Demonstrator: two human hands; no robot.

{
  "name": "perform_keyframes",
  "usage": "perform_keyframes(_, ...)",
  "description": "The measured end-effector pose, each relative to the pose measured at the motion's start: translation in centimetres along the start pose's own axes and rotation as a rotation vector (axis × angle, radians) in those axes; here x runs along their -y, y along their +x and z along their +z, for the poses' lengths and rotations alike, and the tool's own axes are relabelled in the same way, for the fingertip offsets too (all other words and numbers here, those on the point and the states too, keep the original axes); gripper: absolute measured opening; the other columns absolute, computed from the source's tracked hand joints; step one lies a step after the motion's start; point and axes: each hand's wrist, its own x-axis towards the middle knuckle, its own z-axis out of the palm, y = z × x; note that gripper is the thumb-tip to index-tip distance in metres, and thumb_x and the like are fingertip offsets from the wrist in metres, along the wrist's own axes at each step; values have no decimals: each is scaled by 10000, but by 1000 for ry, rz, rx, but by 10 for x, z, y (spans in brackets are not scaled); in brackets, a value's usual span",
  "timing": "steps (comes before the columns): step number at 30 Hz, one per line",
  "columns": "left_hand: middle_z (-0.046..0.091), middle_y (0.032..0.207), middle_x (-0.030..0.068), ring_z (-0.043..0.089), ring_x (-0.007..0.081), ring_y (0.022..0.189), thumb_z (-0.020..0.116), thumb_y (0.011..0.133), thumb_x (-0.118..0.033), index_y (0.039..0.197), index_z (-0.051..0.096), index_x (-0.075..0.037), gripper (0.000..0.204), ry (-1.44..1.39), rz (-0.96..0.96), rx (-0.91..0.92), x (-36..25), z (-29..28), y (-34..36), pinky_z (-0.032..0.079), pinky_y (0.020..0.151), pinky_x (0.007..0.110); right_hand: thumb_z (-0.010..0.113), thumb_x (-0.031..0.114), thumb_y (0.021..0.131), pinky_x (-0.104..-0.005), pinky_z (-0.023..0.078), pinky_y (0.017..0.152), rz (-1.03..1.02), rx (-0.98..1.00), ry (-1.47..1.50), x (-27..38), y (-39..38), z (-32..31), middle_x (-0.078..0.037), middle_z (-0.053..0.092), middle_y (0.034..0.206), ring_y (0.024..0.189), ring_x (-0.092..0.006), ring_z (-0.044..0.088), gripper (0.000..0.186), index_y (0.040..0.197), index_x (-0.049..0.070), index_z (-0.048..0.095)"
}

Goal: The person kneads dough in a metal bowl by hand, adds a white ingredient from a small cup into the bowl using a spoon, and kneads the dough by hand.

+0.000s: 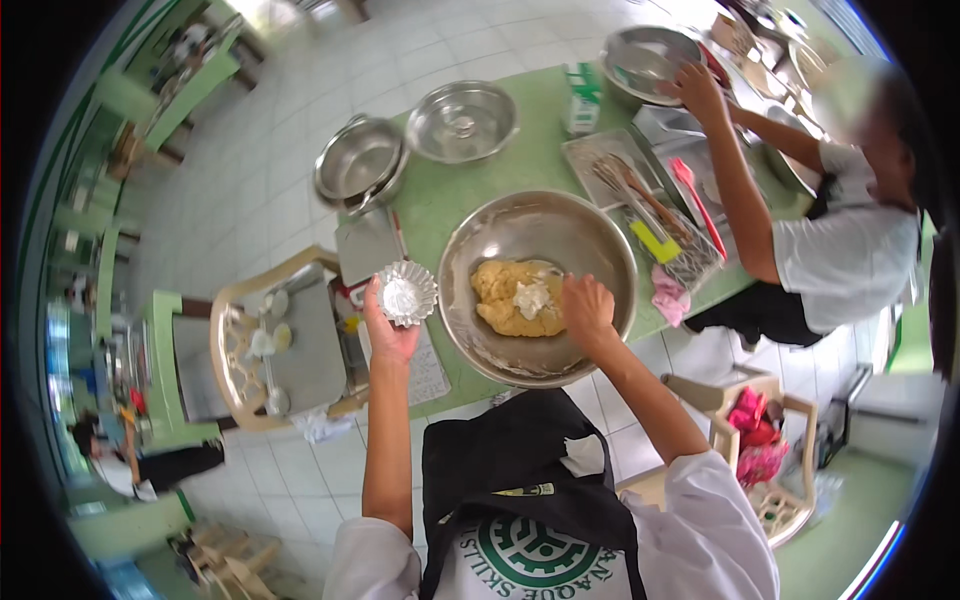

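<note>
L hand (388, 322) is holding a small fluted foil tart mould (406, 293) up over the near-left part of the green table (455, 195), grip closed on its near rim, fingers underneath, so the cup is tipping its open mouth up toward the camera; it's round, so no real long axis, mouth just facing up and a bit near. Probably held that way to keep it ready and level beside the bowl. R hand (585, 308) is reaching down into the big steel mixing bowl (538, 285) at table centre, fingers curled into the yellow dough (515, 298) w/ a white dab on top; grip looks closed on dough, pinching a bit, tho fingertips are partly hidden. Dough lump is lying on the bowl bottom, longer axis running near-to-far. Left of the bowl, a flat tray on a plastic chair (262, 352) is carrying a few pale pieces. Far side: steel pot (359, 160), lid (462, 122), tray of utensils (630, 180). At right another person is reaching a hand (696, 88) to a second steel bowl (645, 58).
</note>
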Motion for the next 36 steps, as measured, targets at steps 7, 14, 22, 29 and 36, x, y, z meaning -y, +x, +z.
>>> perform_keyframes(7,612,1135,67,577,229,1043,487,902,-424,1166,559,-98,426,-218,167,-136,-13,-60,-11,468,872,387,467,127,885,-346,531,712,-67,97,-15,-12,-16,30,-138,568,1104,899,-256,625,453,1335,103,424)
perform_keyframes(14,608,1100,34,568,203,988,444,925,-445,1132,566,-131,395,-159,284,-370,-47,-137,-8,466,831,369,490,99,858,-477,457,819,-318,-190,80,-14,-8,61,-250,495,1147,1004,-424,557,530,1368,47,356)
perform_keyframes(22,517,1185,20,527,186,977,420,940,-443,1212,446,-195,369,81,336,-716,-110,-350,71,459,728,351,415,48,875,-498,438,822,60,130,77,18,-9,44,-264,492,1116,1004,-451,537,514,1382,78,333)
perform_keyframes(29,476,1255,42,506,255,1085,402,959,-360,1273,388,-202,351,-7,167,-964,-109,-436,162,469,761,461,443,16,837,-484,424,877,176,113,-3,14,-13,70,-289,466,1211,1056,-445,525,553,1378,37,332)
perform_keyframes(36,554,1157,78,536,250,1041,523,907,-270,1220,489,-85,365,598,328,-577,-82,-503,183,463,852,413,495,65,851,-453,373,962,58,-101,129,-25,-49,107,-204,518,1235,1120,-363,486,461,1306,12,443)
